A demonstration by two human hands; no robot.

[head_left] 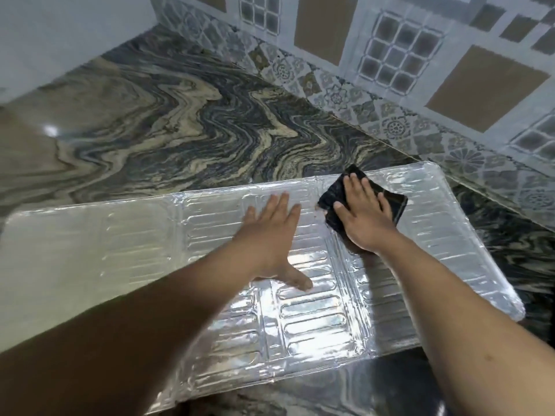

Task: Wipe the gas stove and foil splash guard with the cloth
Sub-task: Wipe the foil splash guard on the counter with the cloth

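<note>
The foil splash guard (126, 253) lies flat across the marble counter, shiny and ribbed, spread from the left edge of view to the right. A dark folded cloth (398, 204) rests on its far right panel. My right hand (365, 214) presses flat on the cloth with straight fingers. On the middle panel my left hand (270, 235) lies flat, fingers spread, pinning the foil down. No gas stove is in view.
The swirled grey and beige marble counter (168, 121) stretches behind the guard. A patterned tiled wall (405, 61) runs along the back right. The guard's near edge overhangs toward me.
</note>
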